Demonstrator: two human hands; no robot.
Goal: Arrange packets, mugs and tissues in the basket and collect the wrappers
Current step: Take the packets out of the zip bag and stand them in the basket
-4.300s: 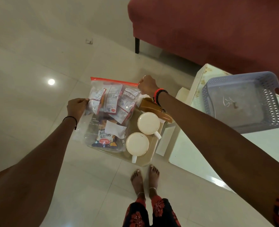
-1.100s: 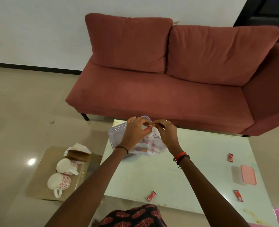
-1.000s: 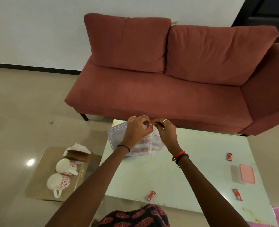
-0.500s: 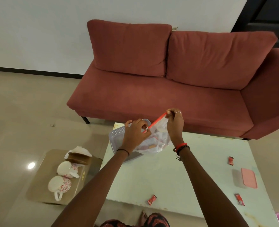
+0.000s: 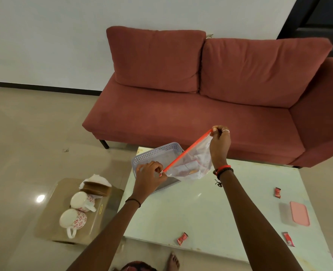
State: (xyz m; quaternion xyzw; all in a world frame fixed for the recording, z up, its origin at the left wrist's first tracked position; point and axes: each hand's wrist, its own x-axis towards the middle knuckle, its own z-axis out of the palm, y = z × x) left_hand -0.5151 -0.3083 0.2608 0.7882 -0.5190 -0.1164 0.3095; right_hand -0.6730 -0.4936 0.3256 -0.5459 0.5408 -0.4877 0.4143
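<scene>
Red fabric sofa (image 5: 200, 114) stands along the far wall. Pale green bench (image 5: 200, 212) sits in front of it, centre to right. Cardboard box (image 5: 50, 218) rests on the floor left of the bench. It carries a far mug (image 5: 82, 200) and a near mug (image 5: 72, 220), both white with red flowers, and tissues (image 5: 96, 178) in a brown holder (image 5: 97, 189) at its far end.

Grey perforated basket (image 5: 152, 153) occupies the bench's far left corner. Clear zip bag (image 5: 191, 165), holding packets, hangs over the basket's right side with its red seal strip rising to the right. Left hand (image 5: 150, 176) pinches the strip's low end between thumb and fingers (image 5: 157, 169). Right hand (image 5: 220, 139) pinches the raised end.

Pink-lidded container (image 5: 298, 213) lies at the bench's right edge. Three red wrappers lie well apart on the bench: near-edge wrapper (image 5: 181, 238), far-right wrapper (image 5: 277, 192), near-right wrapper (image 5: 288, 238).
</scene>
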